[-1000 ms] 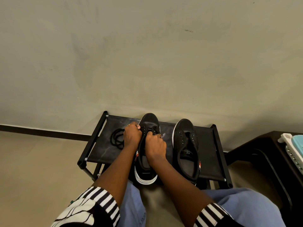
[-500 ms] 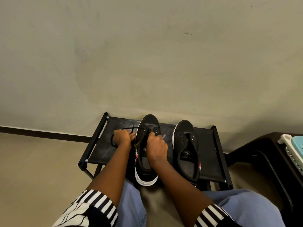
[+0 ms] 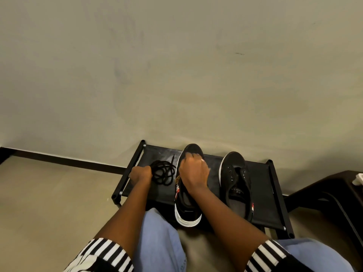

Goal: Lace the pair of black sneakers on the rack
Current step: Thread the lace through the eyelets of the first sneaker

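Two black sneakers with white soles stand on a low black rack point(image 3: 261, 195) against the wall. The left sneaker point(image 3: 186, 209) sits mid-rack, its heel over the front edge. My right hand point(image 3: 193, 171) lies over its eyelet area with fingers curled, gripping the upper; the eyelets are hidden. The right sneaker point(image 3: 236, 179) stands apart with bare eyelets showing. A coiled black lace point(image 3: 164, 172) lies on the rack's left part. My left hand point(image 3: 140, 173) is at the coil's left side with fingers curled down on it.
A dark low table point(image 3: 334, 193) stands at the right with a white object point(image 3: 358, 178) at its edge. Bare wall rises behind the rack. Tiled floor spreads to the left. My knees in blue jeans fill the lower frame.
My left hand has left the sneaker and travelled left to the coiled lace. My right hand has slid forward over the sneaker's toe end. The view has tilted up slightly.
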